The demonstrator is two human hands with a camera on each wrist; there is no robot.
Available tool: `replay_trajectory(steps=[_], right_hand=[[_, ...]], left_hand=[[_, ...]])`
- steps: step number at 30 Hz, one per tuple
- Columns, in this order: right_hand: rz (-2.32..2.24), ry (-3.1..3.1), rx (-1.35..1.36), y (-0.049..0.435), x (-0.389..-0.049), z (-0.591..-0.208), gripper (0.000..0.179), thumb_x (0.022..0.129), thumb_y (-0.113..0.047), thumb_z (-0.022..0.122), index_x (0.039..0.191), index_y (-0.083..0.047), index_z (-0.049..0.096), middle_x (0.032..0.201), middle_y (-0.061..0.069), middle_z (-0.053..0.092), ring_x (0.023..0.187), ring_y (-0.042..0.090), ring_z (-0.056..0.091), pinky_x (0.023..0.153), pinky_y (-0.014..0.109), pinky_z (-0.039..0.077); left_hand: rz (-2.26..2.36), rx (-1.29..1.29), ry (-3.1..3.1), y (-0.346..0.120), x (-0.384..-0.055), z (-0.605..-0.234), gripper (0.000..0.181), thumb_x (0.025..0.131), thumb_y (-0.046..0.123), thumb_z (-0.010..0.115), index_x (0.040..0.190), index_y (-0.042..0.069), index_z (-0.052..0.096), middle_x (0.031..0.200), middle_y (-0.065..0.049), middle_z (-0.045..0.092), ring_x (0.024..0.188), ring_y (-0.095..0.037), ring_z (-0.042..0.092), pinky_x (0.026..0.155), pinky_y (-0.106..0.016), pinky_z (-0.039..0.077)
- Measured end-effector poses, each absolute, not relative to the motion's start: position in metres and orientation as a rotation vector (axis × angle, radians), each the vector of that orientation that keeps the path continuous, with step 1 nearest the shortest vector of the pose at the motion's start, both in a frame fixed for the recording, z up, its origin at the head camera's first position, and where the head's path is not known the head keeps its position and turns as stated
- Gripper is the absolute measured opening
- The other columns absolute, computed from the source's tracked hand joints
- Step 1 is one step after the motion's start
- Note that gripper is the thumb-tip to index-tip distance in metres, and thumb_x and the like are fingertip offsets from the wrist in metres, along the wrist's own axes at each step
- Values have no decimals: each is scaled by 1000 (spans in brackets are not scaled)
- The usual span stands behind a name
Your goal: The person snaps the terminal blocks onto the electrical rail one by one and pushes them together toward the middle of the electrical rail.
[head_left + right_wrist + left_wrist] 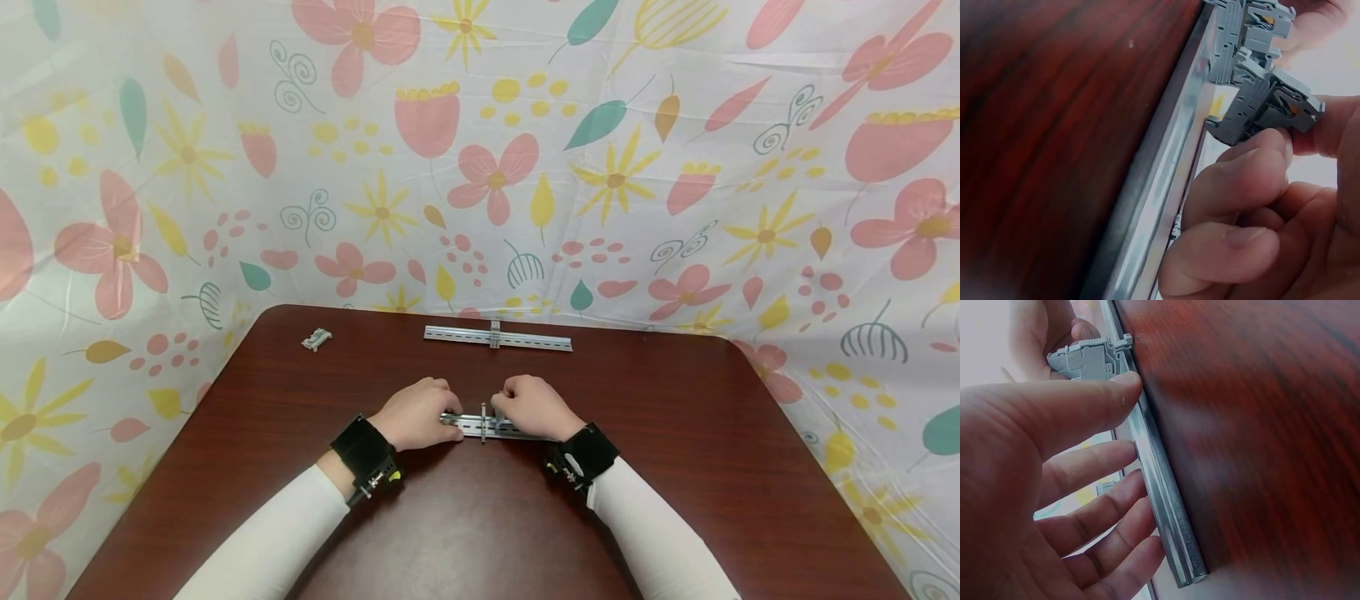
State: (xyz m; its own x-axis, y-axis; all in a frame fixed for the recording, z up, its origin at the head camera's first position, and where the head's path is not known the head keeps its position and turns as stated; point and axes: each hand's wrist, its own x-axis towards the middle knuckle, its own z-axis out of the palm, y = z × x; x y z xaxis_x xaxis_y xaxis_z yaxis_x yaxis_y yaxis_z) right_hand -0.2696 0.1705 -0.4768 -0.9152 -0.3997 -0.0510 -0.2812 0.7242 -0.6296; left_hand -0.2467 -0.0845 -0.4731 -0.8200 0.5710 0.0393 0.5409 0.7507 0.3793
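A slotted metal DIN rail (471,427) lies crosswise on the table in front of me. My left hand (420,414) grips its left part, thumb along the near edge and fingers at the far edge in the left wrist view. A grey terminal block (1088,359) sits on the rail just beyond that thumb. Over the rail's right part, my right hand (538,407) pinches another grey terminal block (1260,109) between thumb and index finger. This block is tilted beside the mounted one (1225,47), its lower hook close to the rail.
Farther back lies a second DIN rail (453,335) with several grey terminal blocks (495,333) at its middle. A small cluster of light grey parts (317,338) rests at the back left of the brown table (637,392). A flowered cloth (480,225) hangs behind the table.
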Motion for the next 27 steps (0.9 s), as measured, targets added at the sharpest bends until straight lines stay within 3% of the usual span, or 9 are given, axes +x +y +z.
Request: replay_trajectory(steps=[27], right_hand=[[-754, 2744, -611, 160, -260, -470, 56, 110, -24, 63, 57, -20, 46, 55, -7, 33, 48, 12, 30, 54, 30, 27]], left_hand=[[572, 909, 2887, -84, -248, -477, 26, 95, 33, 90, 115, 16, 89, 108, 3, 71, 102, -19, 67, 82, -37, 58]])
